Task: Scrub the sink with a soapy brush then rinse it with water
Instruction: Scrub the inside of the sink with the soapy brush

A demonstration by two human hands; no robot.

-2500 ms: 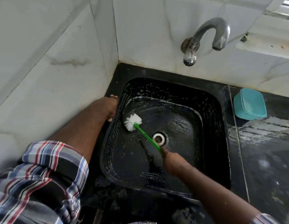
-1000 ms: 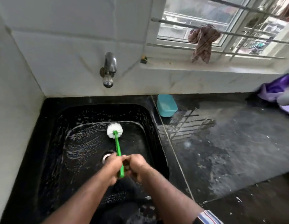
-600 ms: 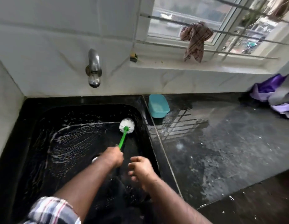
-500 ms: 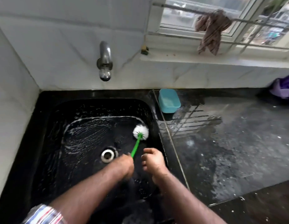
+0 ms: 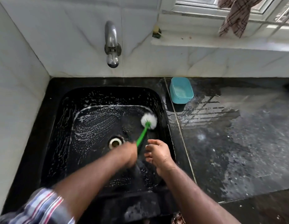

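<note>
Head view, looking down into a black sink [image 5: 53,126] set in a dark wet counter [image 5: 237,151] under white marble tiles. Left hand [image 5: 130,153] closing around the lower end of a green-handled brush [image 5: 143,135], fingers wrapped tight on the handle, somewhat blurred. Brush slanting up and to the right, its white bristle head [image 5: 149,120] pressing into the far right corner of the basin floor, against the right wall. Right hand [image 5: 158,153] hovering just beside the left one, over the right side of the basin, holding nothing; fingers loosely curled and slightly apart, tips pointing toward the handle, not quite touching it as far as can be told. Soap suds [image 5: 95,123] streaking the basin floor in curved strokes left of the brush head and dotting the walls. Metal drain [image 5: 115,142] sitting near the middle of the floor, just left of the left hand. Chrome tap [image 5: 111,44] jutting from the back wall above the sink, no stream showing. Teal tub [image 5: 181,90] standing on the counter just right of the sink's far corner. Checked cloth [image 5: 234,15] hanging at the window [image 5: 197,2] top right. Plaid sleeve [image 5: 42,209] showing at lower left.
</note>
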